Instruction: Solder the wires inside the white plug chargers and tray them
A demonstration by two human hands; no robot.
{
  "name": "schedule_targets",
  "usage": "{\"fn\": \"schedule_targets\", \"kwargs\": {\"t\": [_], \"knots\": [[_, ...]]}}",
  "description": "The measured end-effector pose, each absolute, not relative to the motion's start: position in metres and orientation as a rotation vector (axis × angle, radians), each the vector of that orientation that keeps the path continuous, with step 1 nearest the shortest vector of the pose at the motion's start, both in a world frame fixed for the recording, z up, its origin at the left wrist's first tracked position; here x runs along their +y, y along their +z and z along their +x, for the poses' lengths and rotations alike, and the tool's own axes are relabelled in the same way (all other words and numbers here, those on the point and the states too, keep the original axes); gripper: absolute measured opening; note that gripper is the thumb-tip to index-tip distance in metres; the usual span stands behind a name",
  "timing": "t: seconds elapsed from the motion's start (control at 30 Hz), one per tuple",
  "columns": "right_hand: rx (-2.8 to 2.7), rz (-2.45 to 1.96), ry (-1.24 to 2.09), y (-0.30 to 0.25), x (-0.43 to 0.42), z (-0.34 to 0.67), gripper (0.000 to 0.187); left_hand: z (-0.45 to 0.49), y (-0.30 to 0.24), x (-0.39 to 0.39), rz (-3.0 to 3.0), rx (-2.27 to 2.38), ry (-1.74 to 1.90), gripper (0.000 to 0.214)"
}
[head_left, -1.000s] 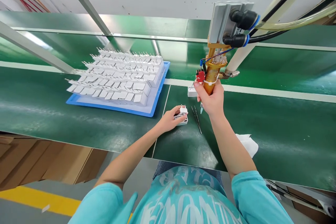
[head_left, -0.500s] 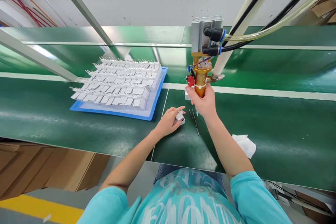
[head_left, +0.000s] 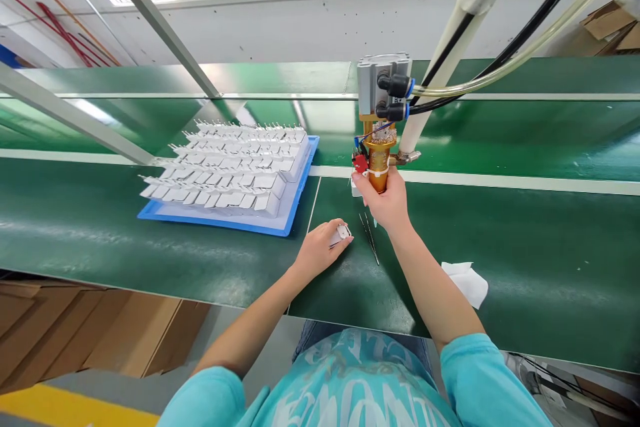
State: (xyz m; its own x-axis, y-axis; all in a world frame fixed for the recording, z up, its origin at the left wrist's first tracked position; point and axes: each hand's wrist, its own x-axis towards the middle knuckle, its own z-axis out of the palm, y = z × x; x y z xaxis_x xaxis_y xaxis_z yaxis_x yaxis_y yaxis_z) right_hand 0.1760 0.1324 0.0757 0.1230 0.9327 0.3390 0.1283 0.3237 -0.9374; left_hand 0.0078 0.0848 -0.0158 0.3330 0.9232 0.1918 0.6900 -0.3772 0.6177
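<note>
My left hand (head_left: 319,248) rests on the green bench, fingers curled round a small white plug part (head_left: 342,233) with metal pins. My right hand (head_left: 386,199) is wrapped round the gold barrel of a hanging dispenser tool (head_left: 379,155), which has a red switch, a grey block on top and hoses running up to the right. The tool's tip points down just right of the plug part. A pair of tweezers (head_left: 369,237) lies on the bench between my hands. A small white box (head_left: 355,185) sits behind the tool, mostly hidden.
A blue tray (head_left: 295,208) at the left middle holds a white insert with several rows of white plug parts (head_left: 230,163). A crumpled white cloth (head_left: 466,282) lies to the right of my right forearm. Slanted metal frame bars (head_left: 165,30) cross the upper left. Cardboard boxes (head_left: 90,333) stand below the bench.
My left hand has closed more tightly round the plug part and tipped it over. The tool in my right hand has shifted slightly left in view as my head tilted up.
</note>
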Motion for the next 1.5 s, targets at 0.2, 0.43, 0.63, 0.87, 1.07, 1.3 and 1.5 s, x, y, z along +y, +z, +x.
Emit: {"fn": "schedule_targets", "kwargs": {"t": [0.2, 0.43, 0.63, 0.87, 1.07, 1.3, 1.5], "knots": [[-1.326, -1.084, 0.795, 0.076, 0.133, 0.176, 0.029, 0.013, -0.021, 0.081, 2.202, 1.502, 0.585, 0.034], [-1.323, -1.077, 0.802, 0.074, 0.135, 0.177, 0.031, 0.007, -0.024, 0.090, 1.677, 1.404, 0.735, 0.046], [-1.318, -1.068, 0.763, 0.068, 0.139, 0.179, 0.031, -0.021, -0.021, 0.107, 0.955, 1.188, 0.924, 0.054], [-1.317, -1.110, 0.766, 0.066, 0.141, 0.183, 0.031, -0.038, -0.003, 0.138, 2.036, 1.955, 1.001, 0.049], [-1.324, -1.107, 0.754, 0.065, 0.141, 0.182, 0.031, -0.050, 0.007, 0.184, 2.411, 2.358, 0.529, 0.040], [-1.311, -1.140, 0.767, 0.064, 0.143, 0.184, 0.034, -0.057, 0.007, 0.195, 2.356, 2.469, 0.354, 0.030], [-1.305, -1.154, 0.777, 0.061, 0.144, 0.185, 0.034, -0.059, 0.010, 0.188, 2.337, 2.538, 0.318, 0.056]]}}
